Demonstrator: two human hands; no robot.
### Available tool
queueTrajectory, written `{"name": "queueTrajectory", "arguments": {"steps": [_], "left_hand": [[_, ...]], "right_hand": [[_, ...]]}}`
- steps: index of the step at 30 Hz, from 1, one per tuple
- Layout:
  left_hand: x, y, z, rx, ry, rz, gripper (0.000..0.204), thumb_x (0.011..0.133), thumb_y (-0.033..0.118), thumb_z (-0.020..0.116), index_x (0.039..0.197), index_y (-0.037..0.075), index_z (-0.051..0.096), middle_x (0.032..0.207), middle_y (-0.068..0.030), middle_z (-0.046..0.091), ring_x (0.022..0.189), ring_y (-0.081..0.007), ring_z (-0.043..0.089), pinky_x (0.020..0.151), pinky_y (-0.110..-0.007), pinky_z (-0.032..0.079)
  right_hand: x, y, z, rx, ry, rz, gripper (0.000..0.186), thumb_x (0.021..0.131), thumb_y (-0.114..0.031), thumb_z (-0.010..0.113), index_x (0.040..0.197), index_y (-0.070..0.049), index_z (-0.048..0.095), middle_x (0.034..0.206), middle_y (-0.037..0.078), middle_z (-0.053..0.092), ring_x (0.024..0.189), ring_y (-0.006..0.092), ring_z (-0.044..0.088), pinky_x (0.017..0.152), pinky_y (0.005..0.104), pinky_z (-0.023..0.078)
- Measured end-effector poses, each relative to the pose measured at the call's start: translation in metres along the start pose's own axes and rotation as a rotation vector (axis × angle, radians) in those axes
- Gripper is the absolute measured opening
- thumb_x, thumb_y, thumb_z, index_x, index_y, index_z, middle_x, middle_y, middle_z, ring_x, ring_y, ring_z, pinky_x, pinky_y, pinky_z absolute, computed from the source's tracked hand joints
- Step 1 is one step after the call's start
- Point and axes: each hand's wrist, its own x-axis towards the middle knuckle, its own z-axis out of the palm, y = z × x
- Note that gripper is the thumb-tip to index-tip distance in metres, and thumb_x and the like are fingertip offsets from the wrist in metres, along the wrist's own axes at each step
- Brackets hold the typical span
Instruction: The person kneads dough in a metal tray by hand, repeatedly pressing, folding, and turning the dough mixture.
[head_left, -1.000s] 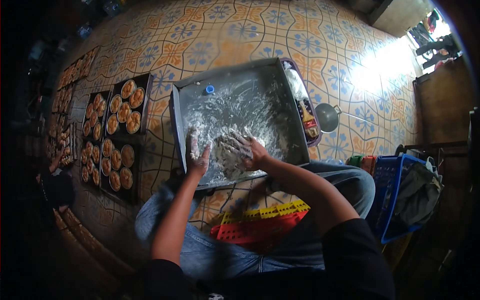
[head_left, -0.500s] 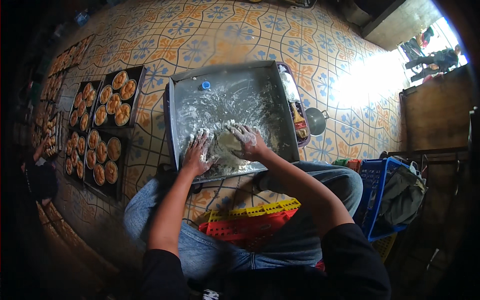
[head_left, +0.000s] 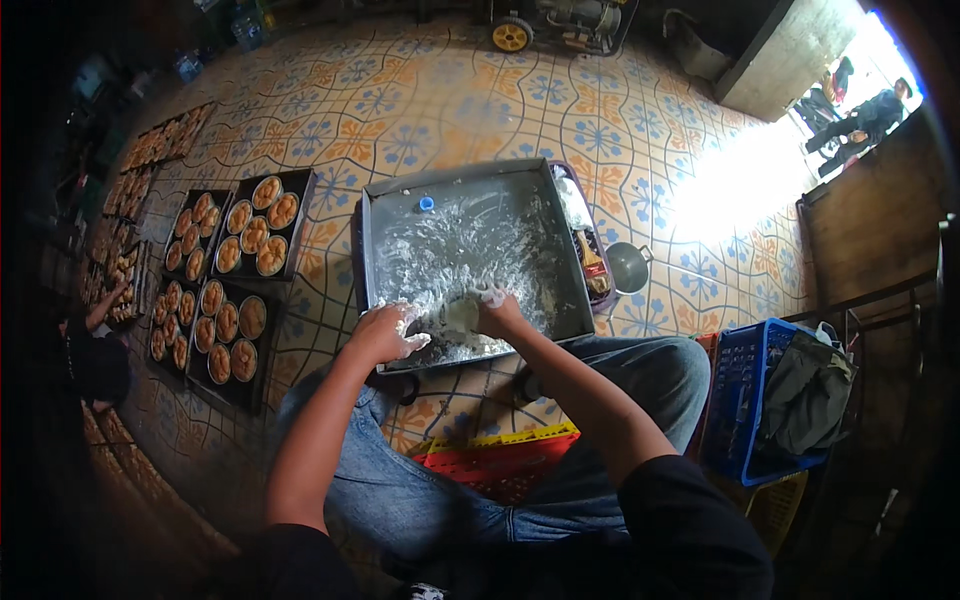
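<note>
A large grey metal tray (head_left: 470,215) dusted with white flour lies in front of my crossed legs. Near its front edge is a pale, flat piece of what looks like dough (head_left: 457,319), between my two hands. My left hand (head_left: 384,333) is at the front left of the tray, floury, with the thumb apart from the fingers and nothing held. At the dough's right side is my right hand (head_left: 498,314), its floury fingers bent but loose, not wrapped round anything. A blue bottle cap (head_left: 426,204) sits in the tray's far left part.
On the left, dark trays (head_left: 303,222) hold several round tins of golden baked goods. Right of the work tray are a brush (head_left: 591,255) in a purple tub and a metal pan (head_left: 628,268). A blue crate (head_left: 733,400) stands beside my knee. Another person (head_left: 95,345) is at far left.
The view has tilted up, showing a wheeled machine at the far edge. My left fingers, spread flat before, are now raised and turned sideways; my right fingers have drawn in and bent.
</note>
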Motion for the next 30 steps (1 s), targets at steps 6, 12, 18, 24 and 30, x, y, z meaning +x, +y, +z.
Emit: {"name": "queueTrajectory", "arguments": {"steps": [6, 12, 18, 24, 30], "left_hand": [[0.018, -0.003, -0.002, -0.332, -0.043, -0.169, 0.07, 0.079, 0.051, 0.075, 0.133, 0.009, 0.059, 0.127, -0.0184, 0.063, 0.117, -0.0351, 0.061, 0.1, -0.04, 0.048], [0.041, 0.008, -0.017, -0.261, -0.004, -0.225, 0.077, 0.074, 0.051, 0.078, 0.136, 0.011, 0.057, 0.124, -0.0201, 0.065, 0.112, -0.0328, 0.064, 0.097, -0.039, 0.049], [0.056, 0.011, -0.029, -0.303, -0.043, -0.262, 0.076, 0.076, 0.051, 0.078, 0.138, 0.014, 0.056, 0.125, -0.0172, 0.065, 0.112, -0.0325, 0.065, 0.095, -0.038, 0.05], [0.056, -0.028, 0.012, -0.285, -0.12, -0.294, 0.072, 0.077, 0.049, 0.077, 0.137, 0.015, 0.056, 0.127, -0.017, 0.064, 0.113, -0.0323, 0.064, 0.096, -0.038, 0.05], [0.088, -0.021, 0.007, -0.333, -0.121, -0.321, 0.067, 0.079, 0.045, 0.077, 0.134, 0.012, 0.059, 0.127, -0.0188, 0.064, 0.116, -0.0325, 0.063, 0.098, -0.038, 0.049]], "right_hand": [[-0.015, 0.013, -0.031, 0.011, -0.133, 0.124, 0.05, 0.073, -0.035, 0.075, 0.119, -0.02, 0.063, 0.102, 0.012, 0.071, 0.093, 0.0322, 0.069, 0.077, 0.0442, 0.056], [0.0, 0.016, -0.054, 0.36, 0.249, -0.012, 0.044, 0.068, -0.032, 0.085, 0.104, -0.015, 0.067, 0.093, 0.012, 0.072, 0.089, 0.0312, 0.07, 0.078, 0.0415, 0.054], [0.015, 0.051, -0.016, 0.299, -0.134, 0.088, 0.061, 0.072, -0.046, 0.079, 0.125, -0.02, 0.061, 0.11, 0.014, 0.07, 0.104, 0.0312, 0.067, 0.086, 0.0432, 0.053], [0.016, 0.004, -0.051, 0.052, -0.254, 0.228, 0.064, 0.081, -0.045, 0.072, 0.138, -0.023, 0.052, 0.127, 0.013, 0.062, 0.119, 0.0309, 0.059, 0.097, 0.0469, 0.048], [0.024, -0.009, 0.008, -0.098, 0.025, -0.343, 0.056, 0.088, -0.043, 0.06, 0.137, -0.016, 0.055, 0.151, 0.012, 0.043, 0.143, 0.0332, 0.033, 0.116, 0.0574, 0.022]]}}
